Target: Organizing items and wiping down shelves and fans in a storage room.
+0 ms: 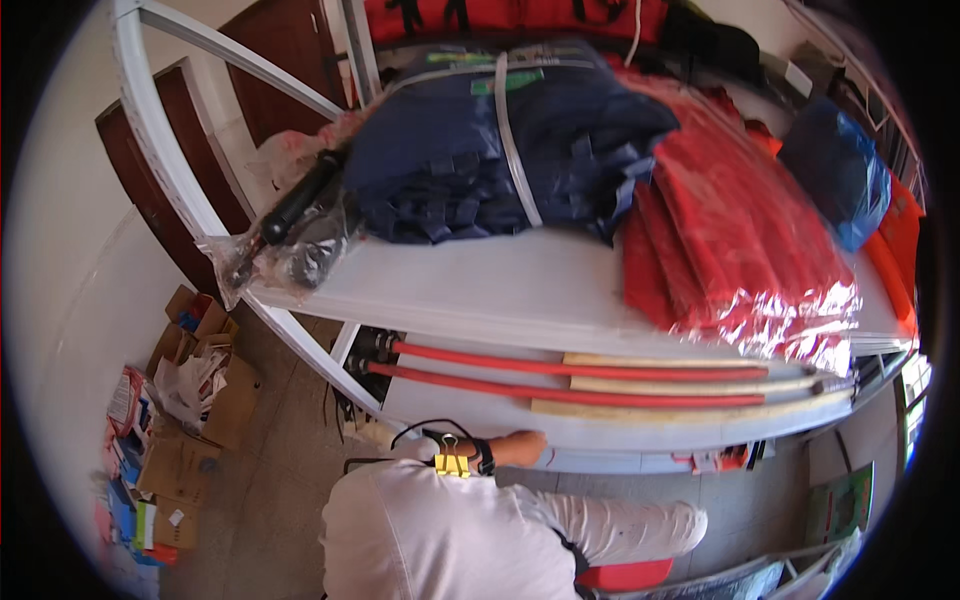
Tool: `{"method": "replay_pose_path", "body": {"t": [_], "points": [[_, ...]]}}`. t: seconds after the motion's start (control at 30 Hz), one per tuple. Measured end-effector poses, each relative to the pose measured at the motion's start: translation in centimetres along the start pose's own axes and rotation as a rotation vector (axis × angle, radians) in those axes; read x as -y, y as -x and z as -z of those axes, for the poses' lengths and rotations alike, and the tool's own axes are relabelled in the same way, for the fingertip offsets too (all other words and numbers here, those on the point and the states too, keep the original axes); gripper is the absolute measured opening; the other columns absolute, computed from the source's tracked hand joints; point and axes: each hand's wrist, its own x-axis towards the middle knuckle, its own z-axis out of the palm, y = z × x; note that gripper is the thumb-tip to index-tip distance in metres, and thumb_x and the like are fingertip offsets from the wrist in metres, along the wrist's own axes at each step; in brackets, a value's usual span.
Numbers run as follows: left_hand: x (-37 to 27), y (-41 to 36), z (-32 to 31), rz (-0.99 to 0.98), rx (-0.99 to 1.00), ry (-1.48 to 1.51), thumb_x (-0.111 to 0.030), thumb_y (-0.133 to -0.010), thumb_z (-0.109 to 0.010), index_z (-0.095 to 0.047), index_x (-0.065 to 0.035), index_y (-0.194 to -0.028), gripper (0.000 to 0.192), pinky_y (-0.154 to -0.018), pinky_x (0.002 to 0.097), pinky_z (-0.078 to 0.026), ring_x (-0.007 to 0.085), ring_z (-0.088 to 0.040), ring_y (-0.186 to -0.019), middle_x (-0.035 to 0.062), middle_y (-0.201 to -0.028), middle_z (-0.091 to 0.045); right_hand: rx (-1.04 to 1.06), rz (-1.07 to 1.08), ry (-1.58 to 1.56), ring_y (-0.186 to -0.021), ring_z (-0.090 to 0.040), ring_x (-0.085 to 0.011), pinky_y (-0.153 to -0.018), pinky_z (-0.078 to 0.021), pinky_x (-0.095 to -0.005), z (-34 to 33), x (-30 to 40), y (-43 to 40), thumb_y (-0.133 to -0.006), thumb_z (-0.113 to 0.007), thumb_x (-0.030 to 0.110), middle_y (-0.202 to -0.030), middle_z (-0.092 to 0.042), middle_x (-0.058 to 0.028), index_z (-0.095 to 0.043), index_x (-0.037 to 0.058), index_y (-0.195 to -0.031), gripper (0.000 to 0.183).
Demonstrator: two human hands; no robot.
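My left hand (pixel 525 448) is at the lower middle, its fingers curled and nothing visible in them. It is nearest the front edge of the lower shelf (pixel 622 431); I cannot tell whether it touches. A dark watch-like band (pixel 485 457) circles the wrist. A yellow binder clip (pixel 452 466) sits on my pale sleeve, beside a looped black cable (pixel 431 424). My right hand is out of view. On the lower shelf lie two red-handled tools (pixel 570 394) and several pale wooden handles (pixel 626 384).
On the upper shelf (pixel 480 277) sit strapped navy fabric (pixel 442 165), red plastic-wrapped fabric (pixel 750 240) and a bagged black tool (pixel 300 196). A white metal post (pixel 161 142) rises at left. Open cardboard boxes (pixel 180 465) stand on the floor; a red surface (pixel 630 574) shows below.
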Motion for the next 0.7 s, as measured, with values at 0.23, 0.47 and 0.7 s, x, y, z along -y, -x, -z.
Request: {"method": "replay_pose_path", "body": {"t": [0.23, 0.47, 0.7], "points": [[-0.8, 0.0, 2.8, -0.072, -0.043, 0.022, -0.005, -0.077, -0.051, -0.060, 0.0033, -0.084, 0.014, -0.071, 0.0472, -0.049, 0.0404, -0.059, -0.083, 0.0259, -0.088, -0.061, -0.278, 0.056, -0.655, -0.067, -0.056, -0.0195, -0.058, -0.0442, -0.0366, 4.9, 5.2, 7.9, -0.090, -0.050, 0.030, -0.078, -0.059, -0.0132, -0.060, 0.0095, -0.078, 0.026], [-8.6, -8.4, 6.5, -0.250, 0.075, 0.128, -0.001, -0.082, -0.049, -0.060, 0.0014, -0.091, 0.015, -0.080, 0.0399, -0.047, 0.0334, -0.058, -0.090, 0.0187, -0.092, -0.059, 0.116, -0.490, -0.975, -0.099, -0.062, -0.0376, -0.085, -0.0489, -0.0460, 22.2, 8.9, 15.7, -0.076, -0.055, 0.025, -0.102, -0.064, -0.0226, -0.067, -0.0005, -0.098, 0.035], [-19.9, -16.7, 9.5, -0.709, 0.356, 0.314, -0.003, -0.089, -0.045, -0.059, 0.0032, -0.100, 0.019, -0.082, 0.0316, -0.046, 0.0236, -0.061, -0.089, 0.0129, -0.094, -0.061, -0.043, -0.721, -1.024, -0.093, -0.062, -0.0372, -0.080, -0.0493, -0.0472, 25.1, 11.2, 27.7, -0.078, -0.056, 0.029, -0.097, -0.065, -0.0181, -0.063, 0.0027, -0.104, 0.038]]}}
